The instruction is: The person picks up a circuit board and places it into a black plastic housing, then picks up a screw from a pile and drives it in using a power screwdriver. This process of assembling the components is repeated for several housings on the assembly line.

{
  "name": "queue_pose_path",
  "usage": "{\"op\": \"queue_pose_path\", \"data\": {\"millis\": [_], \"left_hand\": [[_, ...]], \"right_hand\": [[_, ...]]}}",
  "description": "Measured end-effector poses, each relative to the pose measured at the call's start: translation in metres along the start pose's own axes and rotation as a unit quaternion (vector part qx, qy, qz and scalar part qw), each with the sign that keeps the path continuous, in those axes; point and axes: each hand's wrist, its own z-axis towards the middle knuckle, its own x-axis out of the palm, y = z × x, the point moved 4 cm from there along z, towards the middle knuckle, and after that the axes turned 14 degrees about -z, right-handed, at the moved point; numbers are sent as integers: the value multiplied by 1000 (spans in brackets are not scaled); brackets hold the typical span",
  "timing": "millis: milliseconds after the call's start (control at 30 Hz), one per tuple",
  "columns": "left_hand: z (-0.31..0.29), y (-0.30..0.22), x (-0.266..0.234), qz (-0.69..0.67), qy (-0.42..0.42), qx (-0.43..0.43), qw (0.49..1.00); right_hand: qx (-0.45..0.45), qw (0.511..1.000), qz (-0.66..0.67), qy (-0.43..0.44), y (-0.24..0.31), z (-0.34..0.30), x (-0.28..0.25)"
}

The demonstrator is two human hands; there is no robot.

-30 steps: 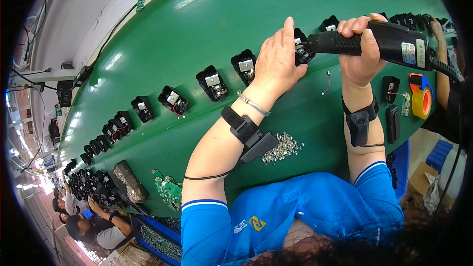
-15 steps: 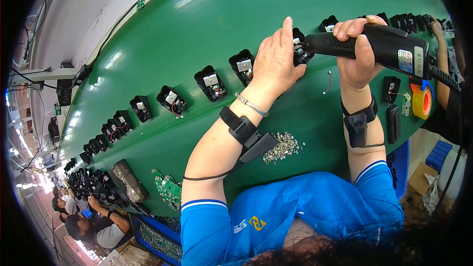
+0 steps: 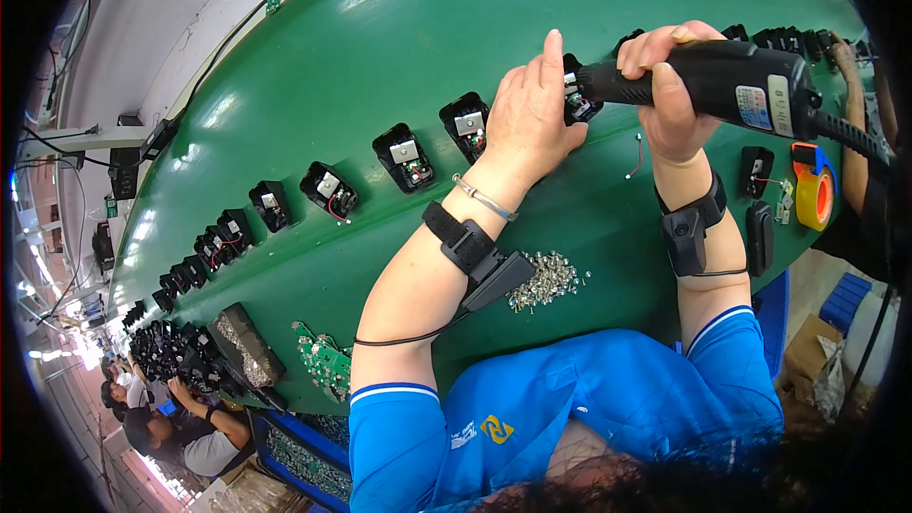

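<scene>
My right hand [image 3: 673,104] is wrapped round a black electric screwdriver [image 3: 722,85], held nearly level with its cable trailing off to the right. The driver's nose points left at a small black plastic housing [image 3: 583,110] with a metal plate and circuit board inside. Partly cupped around that housing is my left hand [image 3: 532,119], fingers straight along its left side and thumb near its lower edge. The driver's nose hides the bit and where it meets the housing. Left of my hand stands another open housing [image 3: 465,125], with several more in line.
Silver screws [image 3: 546,280] lie heaped near my left forearm. Green circuit boards [image 3: 323,361], a screw-filled tray [image 3: 245,347] and piled black parts [image 3: 180,361] are at the lower left. Tape rolls [image 3: 814,192] sit at the right. Other people work at both ends.
My right hand and the screwdriver have shifted slightly left, with the driver's nose closer over the housing. My left hand has barely moved.
</scene>
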Motion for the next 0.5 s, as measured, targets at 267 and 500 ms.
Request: {"op": "queue_pose_path", "data": {"millis": [267, 500], "left_hand": [[-3, 5, 1, 3, 10, -18, 1000], [-3, -5, -10, 54, -3, 24, 998]], "right_hand": [[6, 1000, -2, 20, -3, -4, 5], [30, 999, 8, -23, 34, 2, -6]]}}
